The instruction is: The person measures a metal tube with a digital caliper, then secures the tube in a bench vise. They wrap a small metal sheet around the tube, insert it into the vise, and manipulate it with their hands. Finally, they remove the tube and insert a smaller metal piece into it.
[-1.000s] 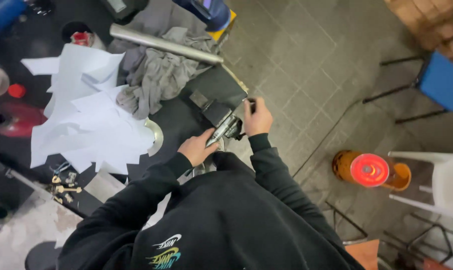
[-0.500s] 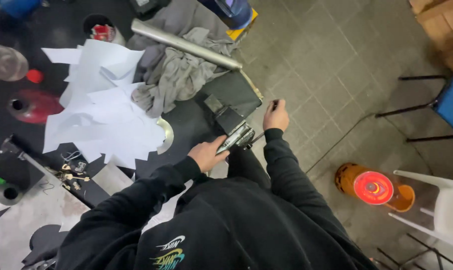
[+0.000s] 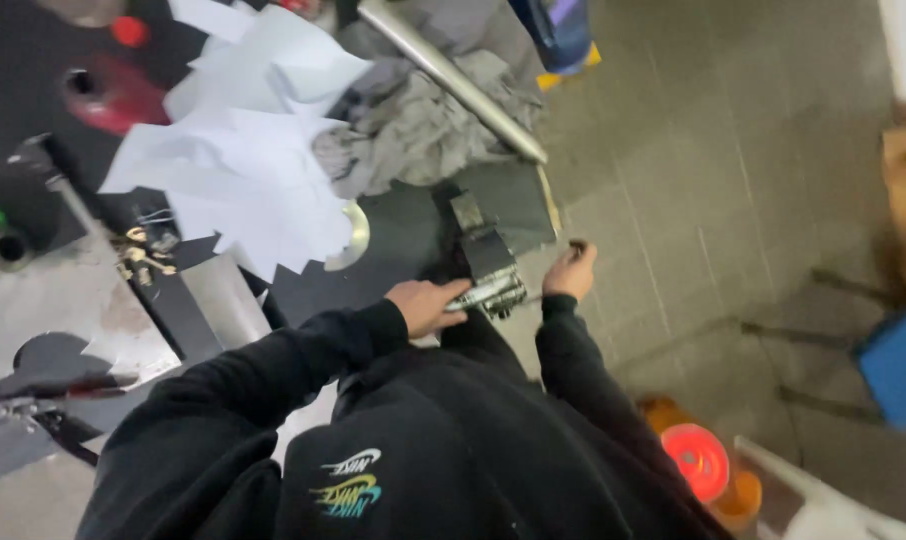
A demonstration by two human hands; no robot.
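The left hand (image 3: 425,303) rests on a metal piece (image 3: 483,293) in the dark vise (image 3: 486,255) at the surface (image 3: 403,235) edge, fingers curled around it. The right hand (image 3: 571,272) pinches a small blurred handle (image 3: 577,245); motion blur hides details.

No screens or signs are seen. A blue, box-like package (image 3: 558,28) with a yellow base is seen at the far edge, just right of the table (image 3: 393,240); its exact kind cannot be told. A small label-like emblem (image 3: 351,480) in white, yellow and teal is borne on the black garment, near.
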